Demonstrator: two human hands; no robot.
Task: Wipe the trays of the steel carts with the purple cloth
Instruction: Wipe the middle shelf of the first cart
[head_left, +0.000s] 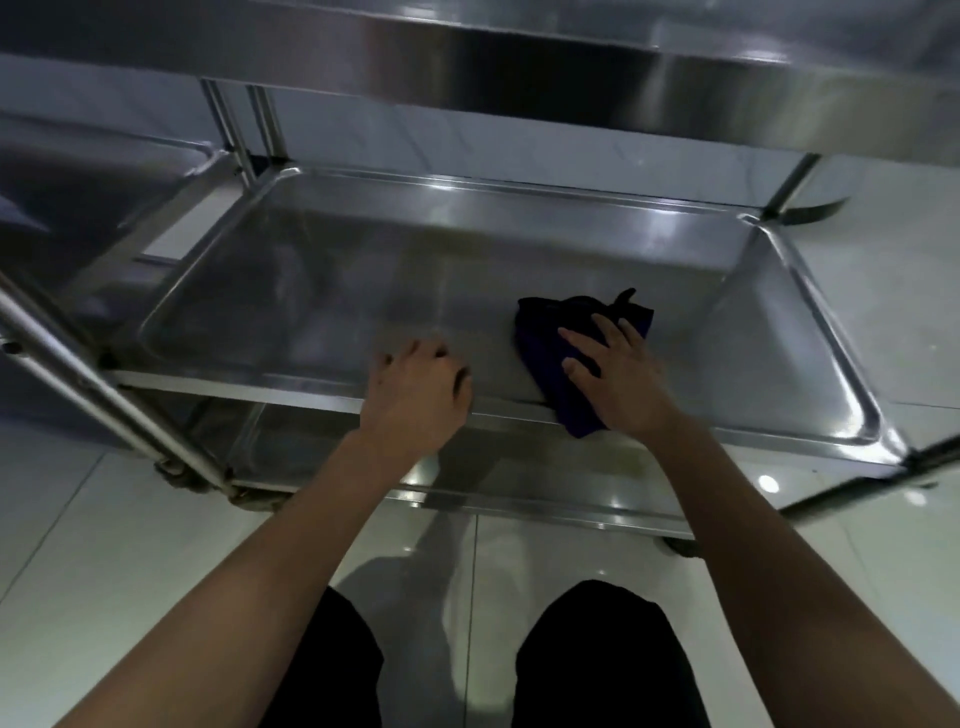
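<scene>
The middle steel tray of a cart fills the centre of the view, shallow with a raised rim. The dark purple cloth lies crumpled on the tray near its front edge, right of centre. My right hand presses flat on the cloth with fingers spread and straight. My left hand rests on the tray's front rim to the left of the cloth, fingers curled over the edge.
An upper steel shelf overhangs the tray. A lower tray sits beneath. A second steel cart stands to the left, its slanted leg close by. Glossy white floor tiles surround the carts; my knees are below.
</scene>
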